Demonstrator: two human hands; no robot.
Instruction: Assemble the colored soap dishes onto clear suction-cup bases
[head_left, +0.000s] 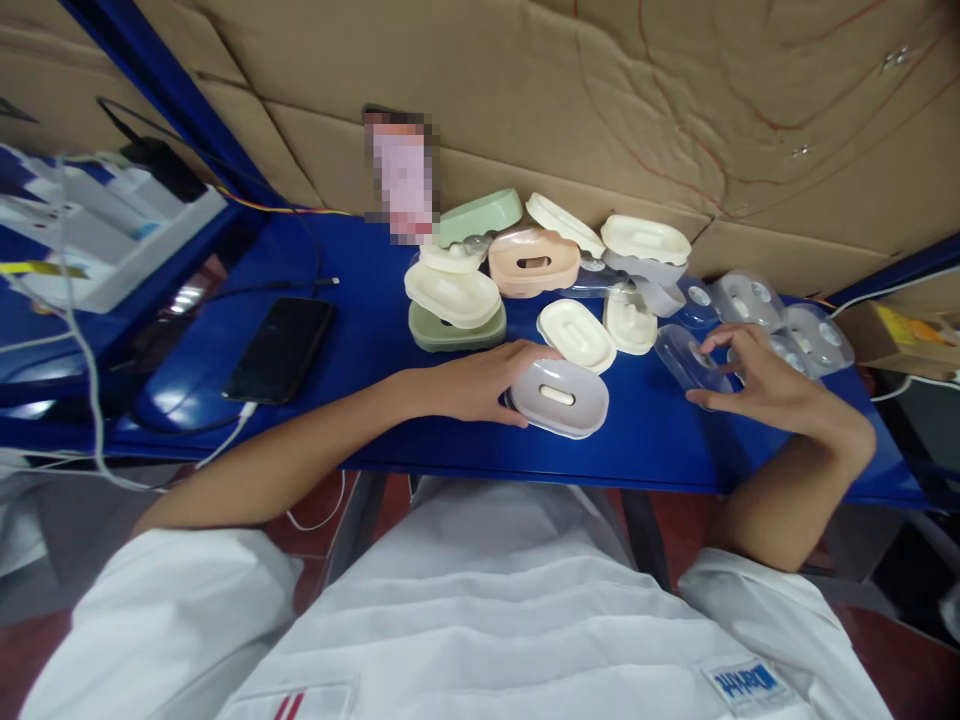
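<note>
The oval lilac-grey plastic dish (pixel 585 410) is at the near edge of the blue table (pixel 637 450), around the middle. It has rounded corners, a raised rim and a smooth, slightly shiny surface; in its centre there is a long slot, with a cream-coloured piece (pixel 556 396) showing in it. The left hand (pixel 487 385) holds this dish by its left end, with the thumb at the near side and the other fingers at the far side. To the right lies the transparent oval plastic cover (pixel 682 350), clear enough that the blue shows through it. The right hand (pixel 761 375) has its thumb and forefinger moderately apart around the right end of this cover; I cannot tell if it is gripped firmly.

Beyond the dish is a loose group of cream dishes (pixel 577 335), green dishes (pixel 457 333) and one peach-coloured dish (pixel 517 245). More clear covers (pixel 821 340) lie at the right, bearing round whitish discs, whose print is too small to read.

On the white coat (pixel 465 610) there is a blue-and-white label (pixel 742 682), upside down, with letters I cannot read surely. The left forearm (pixel 315 430) extends from the near left, almost straight; the right arm (pixel 795 490) bends sharply at the wrist, turning inward to the left.
</note>
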